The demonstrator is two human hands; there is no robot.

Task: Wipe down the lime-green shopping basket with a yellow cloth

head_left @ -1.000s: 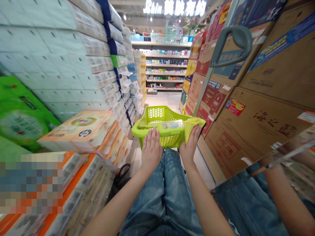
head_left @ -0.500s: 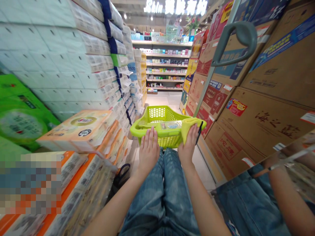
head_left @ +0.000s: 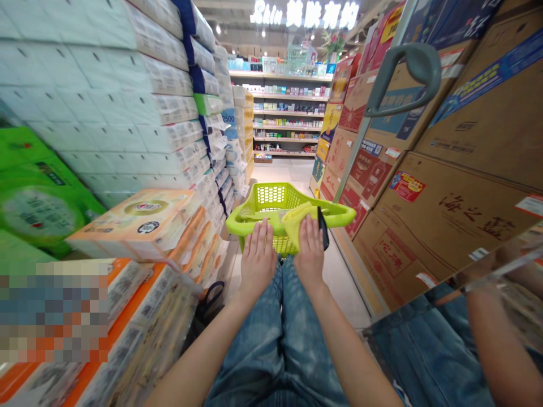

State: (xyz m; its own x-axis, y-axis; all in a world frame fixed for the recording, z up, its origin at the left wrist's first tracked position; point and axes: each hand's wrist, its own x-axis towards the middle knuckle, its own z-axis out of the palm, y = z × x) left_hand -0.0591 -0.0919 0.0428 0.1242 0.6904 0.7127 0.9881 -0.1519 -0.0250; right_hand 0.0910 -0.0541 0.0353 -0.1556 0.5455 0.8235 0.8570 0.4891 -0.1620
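Note:
A lime-green plastic shopping basket (head_left: 292,191) with holes in its walls stands in front of my knees. My left hand (head_left: 258,254) lies with its fingers stretched flat on the near rim, left of the middle. Under my right hand (head_left: 311,254) is a yellow cloth (head_left: 292,223), pressed against the same rim right of the middle. A black strip (head_left: 323,229) sticks out beside the right fingers, seemingly attached to the cloth. The cloth hides part of the rim and what lies behind it.
Stacked tissue packs (head_left: 169,113) and an orange pack (head_left: 136,212) line the left side. Cardboard cartons (head_left: 475,192) rise on the right, with a grey handle (head_left: 403,79) on a pole before them. Stocked shelves (head_left: 288,113) close the far end beyond the floor.
My right hand has slid left along the basket's near rim with the yellow cloth and the black strip. The cloth now covers the clear item seen there earlier. My left hand stays put.

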